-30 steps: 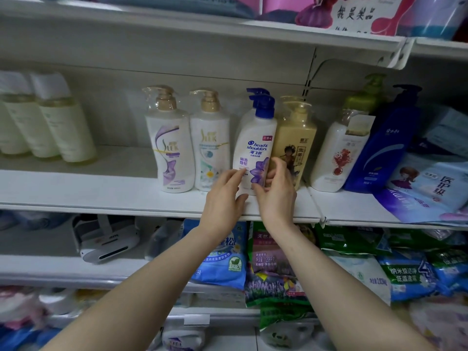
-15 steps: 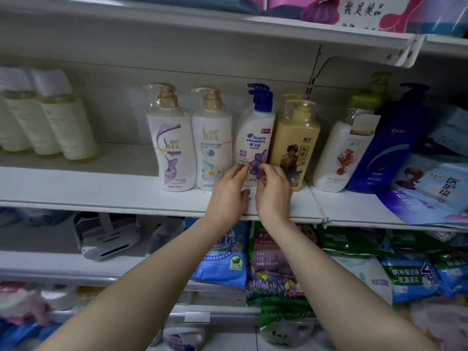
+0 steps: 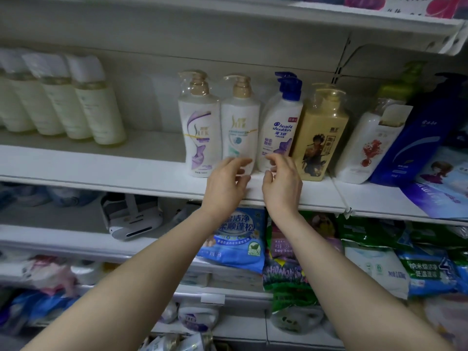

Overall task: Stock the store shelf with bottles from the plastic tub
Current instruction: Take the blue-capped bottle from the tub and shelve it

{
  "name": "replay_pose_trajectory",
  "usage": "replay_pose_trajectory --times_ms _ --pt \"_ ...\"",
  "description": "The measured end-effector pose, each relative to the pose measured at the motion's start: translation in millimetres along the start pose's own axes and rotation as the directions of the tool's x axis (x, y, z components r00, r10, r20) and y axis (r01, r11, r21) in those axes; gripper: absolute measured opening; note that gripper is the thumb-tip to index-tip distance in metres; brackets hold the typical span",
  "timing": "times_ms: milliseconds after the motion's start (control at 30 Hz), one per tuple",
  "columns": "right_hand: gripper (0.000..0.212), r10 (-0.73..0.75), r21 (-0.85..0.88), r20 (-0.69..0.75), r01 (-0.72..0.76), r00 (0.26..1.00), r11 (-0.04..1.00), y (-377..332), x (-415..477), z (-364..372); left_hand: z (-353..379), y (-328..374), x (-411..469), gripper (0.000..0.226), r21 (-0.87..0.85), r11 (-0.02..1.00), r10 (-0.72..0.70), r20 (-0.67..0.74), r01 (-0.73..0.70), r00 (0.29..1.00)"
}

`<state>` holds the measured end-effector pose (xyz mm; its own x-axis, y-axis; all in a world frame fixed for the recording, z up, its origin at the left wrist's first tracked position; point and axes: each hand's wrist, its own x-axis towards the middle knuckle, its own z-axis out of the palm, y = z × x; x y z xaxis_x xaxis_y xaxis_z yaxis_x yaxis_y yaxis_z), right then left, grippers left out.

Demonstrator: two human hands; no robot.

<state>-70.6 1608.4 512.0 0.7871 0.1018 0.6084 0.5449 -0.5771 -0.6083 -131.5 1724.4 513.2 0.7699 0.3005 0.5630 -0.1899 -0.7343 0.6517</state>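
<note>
Both forearms reached up side by side to the shelf [image 3: 101, 165] edge. The left hand [image 3: 224, 184] and right hand [image 3: 282, 184] were near each other, fingers loosely curled, gripping nothing; the left fingertips were blurred. The blue-capped bottle [image 3: 281, 130] stood upright on the shelf just behind the right fingers, between a white bottle [image 3: 240, 125] with a gold pump and a squarish yellow bottle [image 3: 319, 138]. All were glossy plastic, with clear film over the pumps. Couldn't tell if the fingers touched any bottle.
</note>
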Motion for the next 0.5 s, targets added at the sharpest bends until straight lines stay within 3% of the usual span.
replay_pose_trajectory --times_ms 167,500 --pt "0.034 -0.032 -0.002 0.031 0.032 0.999 0.999 -40 -27 20 -50 -17 -20 0.030 0.001 1.000 -0.020 -0.042 0.020 0.999" --pt "0.032 -0.147 0.137 0.153 0.127 0.977 0.982 -187 -128 103 -218 -93 -98 0.028 0.136 0.983 -0.104 -0.157 0.126 0.982"
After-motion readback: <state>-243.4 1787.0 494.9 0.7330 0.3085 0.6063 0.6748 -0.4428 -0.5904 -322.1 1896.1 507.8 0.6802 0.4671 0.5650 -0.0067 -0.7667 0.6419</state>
